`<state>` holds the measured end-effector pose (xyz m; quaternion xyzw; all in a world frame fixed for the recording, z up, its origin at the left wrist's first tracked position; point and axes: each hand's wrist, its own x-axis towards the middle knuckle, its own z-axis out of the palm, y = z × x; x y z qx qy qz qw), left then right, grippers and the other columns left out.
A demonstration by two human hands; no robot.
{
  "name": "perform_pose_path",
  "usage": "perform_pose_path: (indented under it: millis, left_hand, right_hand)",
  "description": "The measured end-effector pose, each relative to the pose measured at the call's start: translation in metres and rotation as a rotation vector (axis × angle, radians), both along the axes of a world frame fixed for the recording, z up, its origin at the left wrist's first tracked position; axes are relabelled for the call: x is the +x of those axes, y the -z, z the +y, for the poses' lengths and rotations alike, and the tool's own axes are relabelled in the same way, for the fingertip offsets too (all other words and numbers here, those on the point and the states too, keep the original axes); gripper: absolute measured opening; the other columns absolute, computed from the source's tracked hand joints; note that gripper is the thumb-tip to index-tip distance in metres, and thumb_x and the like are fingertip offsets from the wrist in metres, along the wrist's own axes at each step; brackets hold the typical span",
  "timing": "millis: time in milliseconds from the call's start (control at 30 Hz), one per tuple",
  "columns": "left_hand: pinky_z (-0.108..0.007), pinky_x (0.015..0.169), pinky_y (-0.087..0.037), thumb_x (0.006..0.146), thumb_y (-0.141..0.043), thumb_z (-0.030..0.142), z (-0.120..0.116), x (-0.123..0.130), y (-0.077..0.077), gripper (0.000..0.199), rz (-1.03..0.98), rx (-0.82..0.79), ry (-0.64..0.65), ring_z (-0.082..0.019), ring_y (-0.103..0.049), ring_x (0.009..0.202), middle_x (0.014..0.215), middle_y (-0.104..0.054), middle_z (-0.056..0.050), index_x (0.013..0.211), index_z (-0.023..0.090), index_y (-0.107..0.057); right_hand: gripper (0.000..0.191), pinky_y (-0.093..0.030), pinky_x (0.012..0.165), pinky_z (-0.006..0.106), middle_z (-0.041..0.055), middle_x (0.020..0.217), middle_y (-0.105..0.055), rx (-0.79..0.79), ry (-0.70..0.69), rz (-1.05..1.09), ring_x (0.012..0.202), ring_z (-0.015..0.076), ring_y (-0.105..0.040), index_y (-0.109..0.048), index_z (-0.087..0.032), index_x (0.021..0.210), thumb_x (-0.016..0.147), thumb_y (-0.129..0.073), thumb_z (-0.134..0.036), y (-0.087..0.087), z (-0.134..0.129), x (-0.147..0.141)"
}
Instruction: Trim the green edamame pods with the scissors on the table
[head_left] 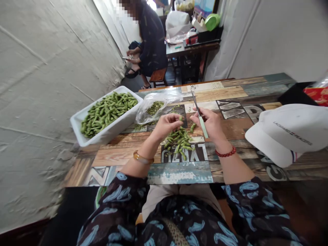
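Both my hands are over the table, close together. Between the thumb and fingertips of my left hand (169,124) is a green soybean pod (181,118), mostly hidden. My right hand (211,123) is closed around scissors (203,127) with a pale green handle; their dark, narrow blades point away from me. Beneath my hands lies a small heap of soybean pods (179,141), with a single pod (193,127) beside it near my right thumb. To the left, a white plastic tub (109,135) holds a large heap of pods.
Behind my left hand, a clear plastic bag (143,112) contains small green trimmings, with more scraps around it. A white cap (289,126) rests at the right. Beyond the patchwork-patterned table (123,150), a person (153,37) sits on a stool beside a cluttered desk (194,49).
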<state>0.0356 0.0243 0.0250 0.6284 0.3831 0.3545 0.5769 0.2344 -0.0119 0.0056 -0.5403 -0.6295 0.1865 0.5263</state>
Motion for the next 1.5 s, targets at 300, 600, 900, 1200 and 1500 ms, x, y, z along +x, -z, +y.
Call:
perform_pose_path:
  millis: [300,600,900,1200,1500]
  left_hand:
    - [-0.027,0.072,-0.05,0.07,-0.077,0.029,-0.017,-0.033,0.015,0.014,0.03,0.201,-0.206,-0.015,-0.062,0.08,0.085,-0.069,-0.006,0.075,0.016,-0.072]
    - [-0.018,0.043,-0.038,0.072,-0.078,0.038,-0.025,-0.041,0.011,0.029,-0.184,-0.146,-0.141,-0.007,-0.055,0.049,0.076,-0.071,-0.004,0.082,0.014,-0.067]
    - [-0.022,0.048,-0.048,0.075,-0.075,0.038,-0.032,-0.032,0.012,0.026,-0.159,-0.109,-0.11,-0.01,-0.059,0.051,0.076,-0.07,-0.003,0.087,0.015,-0.073]
    - [-0.018,0.04,-0.038,0.075,-0.076,0.04,-0.032,-0.033,0.014,0.027,-0.135,-0.108,-0.114,-0.006,-0.052,0.046,0.072,-0.068,-0.002,0.086,0.015,-0.074]
    - [-0.017,0.039,-0.036,0.075,-0.077,0.04,-0.031,-0.035,0.016,0.028,-0.204,-0.198,-0.07,-0.004,-0.05,0.043,0.07,-0.068,-0.001,0.083,0.014,-0.072]
  right_hand:
    - [0.039,-0.055,0.081,0.037,0.0093,0.096,-0.071,0.146,-0.147,-0.268,0.086,0.0231,-0.067,-0.068,-0.019,0.116,0.086,-0.069,-0.045,0.003,-0.009,-0.013]
    - [0.05,-0.056,0.081,0.039,0.0106,0.108,-0.065,0.131,-0.331,-0.394,0.092,0.0245,-0.065,-0.06,-0.022,0.125,0.082,-0.075,-0.042,0.009,-0.014,-0.021]
    - [0.053,-0.055,0.086,0.043,0.0122,0.111,-0.064,0.087,-0.338,-0.526,0.099,0.0284,-0.063,-0.058,-0.022,0.129,0.082,-0.074,-0.041,0.007,-0.018,-0.026]
    - [0.048,-0.055,0.085,0.041,0.0118,0.11,-0.064,0.108,-0.328,-0.527,0.099,0.028,-0.064,-0.058,-0.023,0.127,0.085,-0.07,-0.044,0.007,-0.021,-0.031]
    - [0.044,-0.056,0.08,0.037,0.0113,0.11,-0.067,0.136,-0.348,-0.531,0.098,0.0257,-0.066,-0.058,-0.023,0.126,0.09,-0.064,-0.046,0.012,-0.02,-0.029]
